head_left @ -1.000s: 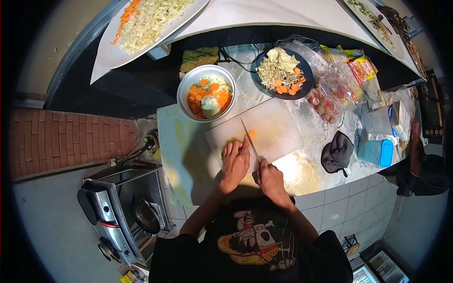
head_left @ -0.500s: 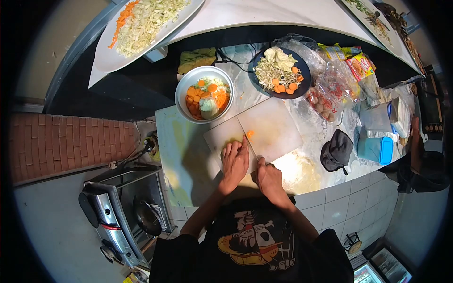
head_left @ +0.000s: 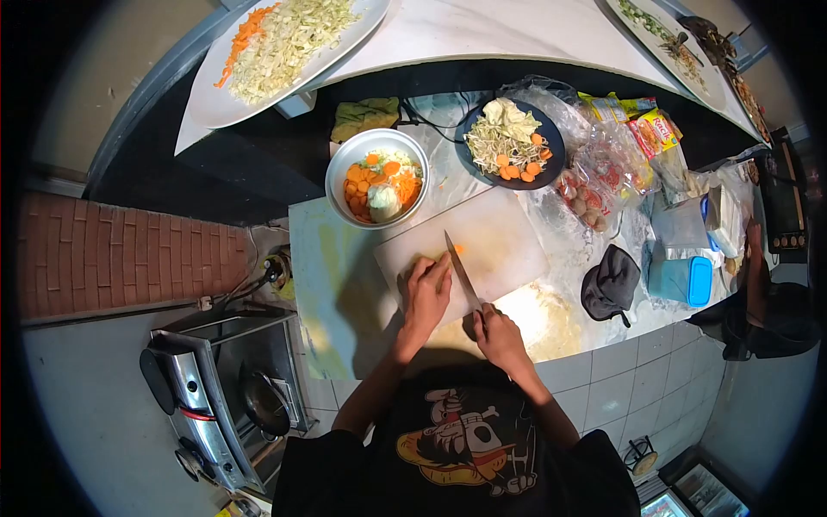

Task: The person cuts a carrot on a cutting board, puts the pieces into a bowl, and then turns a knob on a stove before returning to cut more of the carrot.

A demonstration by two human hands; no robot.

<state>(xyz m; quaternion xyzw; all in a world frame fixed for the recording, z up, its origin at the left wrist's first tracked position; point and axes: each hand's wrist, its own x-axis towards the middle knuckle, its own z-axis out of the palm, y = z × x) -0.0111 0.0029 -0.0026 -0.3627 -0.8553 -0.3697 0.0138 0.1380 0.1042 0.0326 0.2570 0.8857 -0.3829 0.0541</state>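
Observation:
My right hand (head_left: 501, 339) is wrapped round the handle of a knife (head_left: 463, 271). Its long blade slants up and left across a white cutting board (head_left: 510, 226). Small orange carrot pieces (head_left: 459, 249) lie on the board just right of the blade. On the blade's left side, my left hand (head_left: 427, 297) rests on the board with its fingers bent together, close to the steel. Whatever those fingers may hold is hidden. Beyond the board's left corner stands a white bowl (head_left: 334, 191) of carrot slices, orange shreds and a pale round lump.
A dark plate (head_left: 470, 164) carries bean sprouts, carrot slices and pale leaves. To the right are plastic bags (head_left: 603, 164), a black cap (head_left: 610, 284) and a blue-lidded container (head_left: 680, 281). A platter (head_left: 345, 43) of shredded vegetables sits on the upper counter. Another person's arm (head_left: 756, 276) shows far right.
The knife blade has tilted so its flat side shows, and my right hand has shifted slightly right and down. My left fingers have drawn back and curled more beside the blade.

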